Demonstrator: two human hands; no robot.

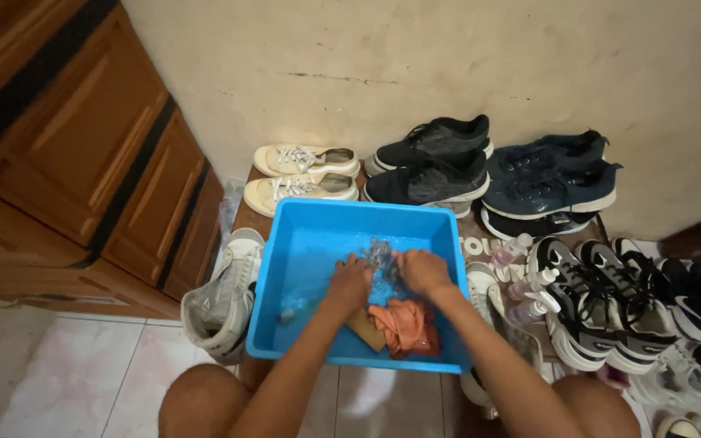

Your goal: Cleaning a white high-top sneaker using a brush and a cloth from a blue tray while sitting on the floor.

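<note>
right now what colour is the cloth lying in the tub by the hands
Orange cloth, lying in the blue tub; the head view shows it best.

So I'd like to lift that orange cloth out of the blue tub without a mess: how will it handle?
The orange cloth lies crumpled in folds, so probably floppy. It sits in the blue tub where water shows, so likely soaked, heavy for its size and drippy. Both hands work just behind it.

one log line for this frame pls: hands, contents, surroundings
left hand + right hand: together in water | rectangular blue plastic tub | orange cloth under right wrist | cream canvas sneakers, black sneakers behind tub
</note>
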